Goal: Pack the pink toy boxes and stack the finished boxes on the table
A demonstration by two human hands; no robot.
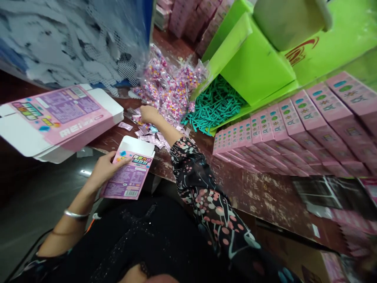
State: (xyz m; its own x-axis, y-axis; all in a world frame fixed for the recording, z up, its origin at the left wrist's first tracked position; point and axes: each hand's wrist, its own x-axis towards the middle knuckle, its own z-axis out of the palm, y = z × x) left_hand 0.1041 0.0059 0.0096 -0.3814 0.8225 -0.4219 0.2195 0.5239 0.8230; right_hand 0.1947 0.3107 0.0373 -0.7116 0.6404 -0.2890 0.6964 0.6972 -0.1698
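Note:
My left hand [104, 169] holds a small pink printed box [129, 173] with its white top flap open, just off the table's near edge. My right hand [149, 114] reaches forward over the worn brown table [259, 192] and rests, fingers curled, on loose small pink packets [153, 135]; whether it grips one I cannot tell. Just beyond it lies a heap of clear bags of pink and coloured bits [171, 88].
A stack of flat pink cartons [59, 118] lies at the left. A green box [256, 67] spilling teal sticks [215, 106] stands behind the heap. Rows of filled pink boxes [294, 125] line the right. More pink cartons [191, 15] are stacked far back.

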